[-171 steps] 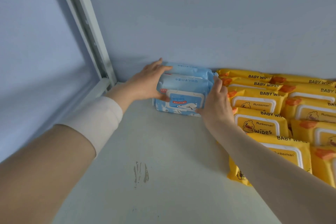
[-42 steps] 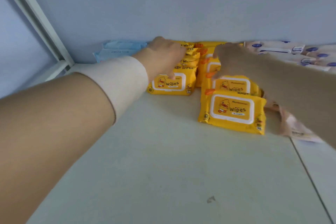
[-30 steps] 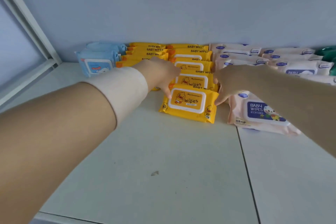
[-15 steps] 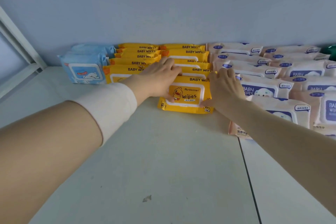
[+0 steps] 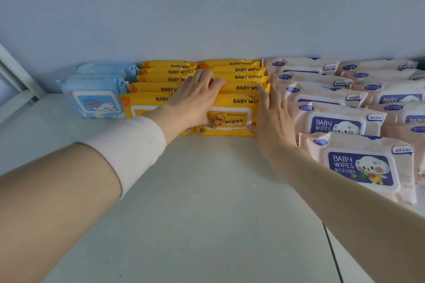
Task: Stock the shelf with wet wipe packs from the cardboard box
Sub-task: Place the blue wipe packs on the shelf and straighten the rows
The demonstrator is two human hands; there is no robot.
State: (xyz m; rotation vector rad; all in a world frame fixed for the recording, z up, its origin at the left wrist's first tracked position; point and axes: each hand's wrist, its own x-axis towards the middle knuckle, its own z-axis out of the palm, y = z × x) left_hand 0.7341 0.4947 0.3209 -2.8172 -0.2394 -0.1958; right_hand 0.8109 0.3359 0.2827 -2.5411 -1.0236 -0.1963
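- Where "Runbeiman Wipes" shows, left grip (image 5: 195, 101) curls over the front yellow pack (image 5: 232, 119) on the shelf (image 5: 207, 213).
- Right grip (image 5: 271, 122), fingers straight, presses its right side.
- Pink packs (image 5: 358, 167) read "BABY WIPES".

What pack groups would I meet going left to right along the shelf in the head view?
blue packs → yellow packs → pink packs
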